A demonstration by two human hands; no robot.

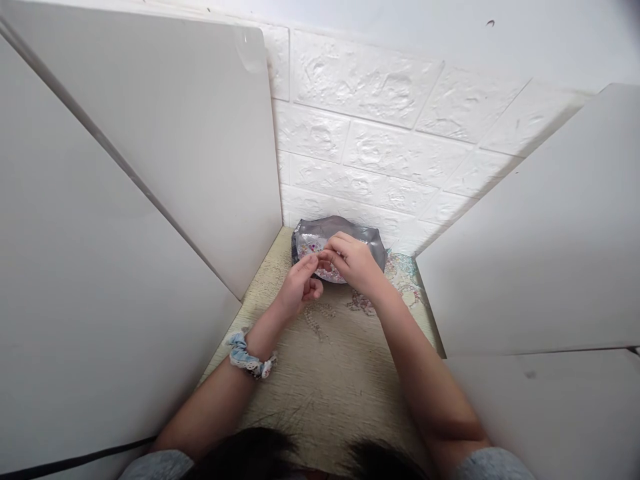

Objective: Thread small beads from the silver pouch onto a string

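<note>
Crinkled silver foil dish (345, 230) of tiny coloured beads (311, 248), at the far end of a beige woven mat (325, 393).
Left hand (300, 288) and right hand (356, 263) meet over it, fingertips pinched on something too small to see; beaded strands (320, 319) nearby seem done, many beads remain.

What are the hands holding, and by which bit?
The left hand and right hand pinch fingertips together over the grey dish; what is between them is too small to tell.

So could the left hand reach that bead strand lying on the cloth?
Probably yes: the bead strand lies on the cloth just beside the left hand, nothing between them, though that hand looks busy with something tiny.
</note>
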